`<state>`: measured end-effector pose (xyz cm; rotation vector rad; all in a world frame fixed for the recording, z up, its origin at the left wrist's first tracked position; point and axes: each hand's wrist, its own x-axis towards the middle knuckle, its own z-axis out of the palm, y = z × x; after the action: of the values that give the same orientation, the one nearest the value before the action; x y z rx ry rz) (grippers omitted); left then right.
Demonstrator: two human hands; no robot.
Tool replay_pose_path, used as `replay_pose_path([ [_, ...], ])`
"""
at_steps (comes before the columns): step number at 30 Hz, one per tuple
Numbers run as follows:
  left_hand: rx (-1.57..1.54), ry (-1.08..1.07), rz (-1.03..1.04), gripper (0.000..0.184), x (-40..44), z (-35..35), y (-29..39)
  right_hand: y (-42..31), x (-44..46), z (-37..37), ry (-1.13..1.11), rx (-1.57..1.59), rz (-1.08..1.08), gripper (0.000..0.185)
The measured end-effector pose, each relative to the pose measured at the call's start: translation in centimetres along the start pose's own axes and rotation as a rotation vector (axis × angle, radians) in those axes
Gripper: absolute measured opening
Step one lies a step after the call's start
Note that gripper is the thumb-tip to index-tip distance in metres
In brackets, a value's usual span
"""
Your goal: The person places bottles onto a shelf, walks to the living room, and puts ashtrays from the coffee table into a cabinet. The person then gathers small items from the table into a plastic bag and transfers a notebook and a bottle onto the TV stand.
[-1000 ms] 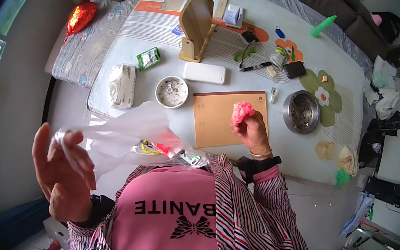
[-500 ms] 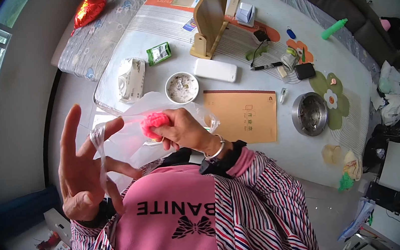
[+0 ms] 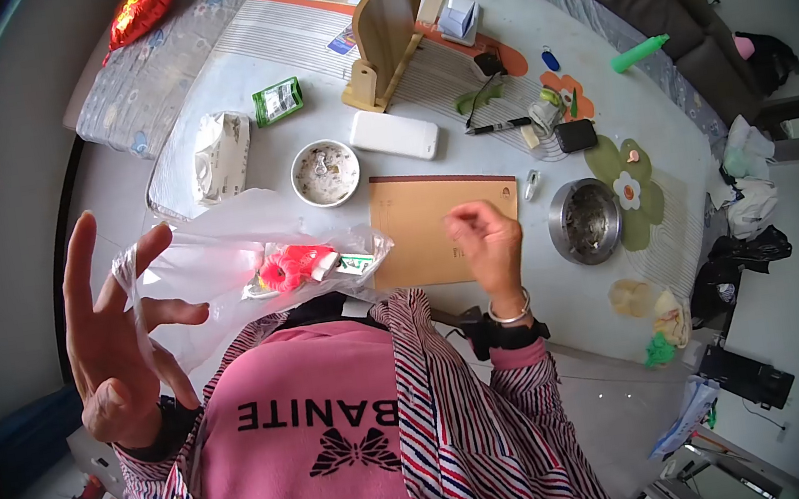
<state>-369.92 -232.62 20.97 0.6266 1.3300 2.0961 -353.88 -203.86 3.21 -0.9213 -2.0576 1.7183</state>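
Note:
The handle of a clear plastic bag [image 3: 210, 264] is looped over the spread fingers of my left hand [image 3: 123, 336], which holds the bag up at its left side. Inside the bag lies a fuzzy pink-red bundle [image 3: 289, 267], beside a small white and green item [image 3: 353, 264]. Its exact kind is blurred by the plastic. My right hand [image 3: 490, 243] hovers above the tan notebook [image 3: 415, 217], to the right of the bag. Its fingers are loosely bent and nothing shows in them.
Behind the bag stand a white bowl [image 3: 326, 172], a tissue pack [image 3: 222, 157] and a white power bank [image 3: 394, 135]. A wooden stand [image 3: 381, 30] rises farther back. To the right are a metal ashtray [image 3: 586, 221], a black case [image 3: 576, 135] and a pen [image 3: 497, 126].
My right hand has let go of the fuzzy pink bundle, which now rests in the bag, and has moved right over the notebook. My left hand still holds the bag handle.

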Motion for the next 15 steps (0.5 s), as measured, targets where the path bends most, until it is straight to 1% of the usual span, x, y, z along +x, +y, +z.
replay_pose_path([
  [1,0.015,-0.004,0.005,0.105,0.1,-0.1,0.0,3.2,0.9,-1.4,0.190,-0.162,0.025,0.026],
  [3,0.025,-0.017,0.015,0.105,0.3,-0.4,0.0,10.1,1.0,-4.1,0.411,-1.059,-0.049,0.050],
  [4,0.050,0.004,0.008,0.106,0.5,-0.5,0.0,11.4,0.7,-4.4,0.416,-1.063,-0.055,0.050],
  [6,0.076,0.030,-0.001,0.107,0.5,-0.5,-0.1,12.8,-0.6,-4.7,0.441,-1.111,0.240,0.070],
  [10,0.089,0.029,-0.032,0.108,0.9,-0.3,-0.5,13.7,-1.6,-4.1,0.514,-1.041,0.317,0.070],
  [12,0.086,0.029,-0.039,0.108,1.1,-0.3,-0.6,13.3,-1.4,-4.1,0.449,-0.904,0.442,0.069],
  [13,0.081,0.025,-0.034,0.107,1.1,-0.3,-0.6,13.3,-1.4,-4.2,0.454,-0.903,0.441,0.069],
  [15,0.075,0.019,-0.020,0.106,1.2,-0.3,-0.5,13.6,-1.1,-4.3,0.441,-0.771,0.419,0.061],
])
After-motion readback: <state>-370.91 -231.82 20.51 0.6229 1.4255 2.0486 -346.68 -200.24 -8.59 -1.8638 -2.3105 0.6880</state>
